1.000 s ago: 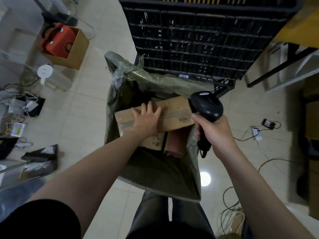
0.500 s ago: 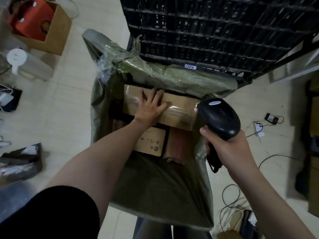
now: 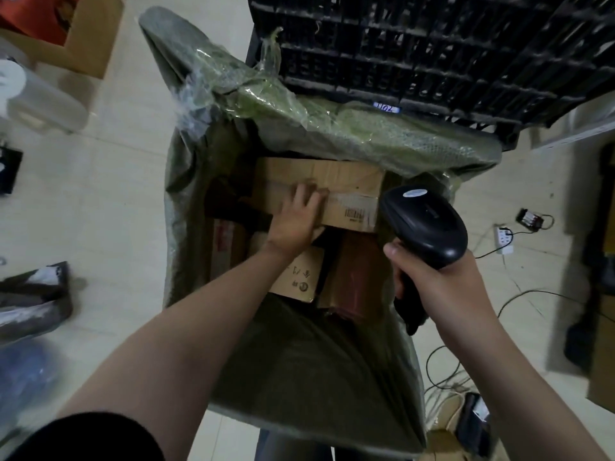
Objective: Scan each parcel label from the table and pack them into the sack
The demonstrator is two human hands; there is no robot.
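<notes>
The left arm is extended forward and downward, bare below a black short sleeve. The left hand is laid palm-down, fingers straight and slightly spread, on a brown cardboard parcel. The right arm is raised forward. The right hand is curled round the handle of a black handheld barcode scanner.

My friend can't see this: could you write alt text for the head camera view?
A person's left hand rests flat on a cardboard box inside an open green sack, while the right hand holds a black scanner. A black crate stands behind it.
</notes>
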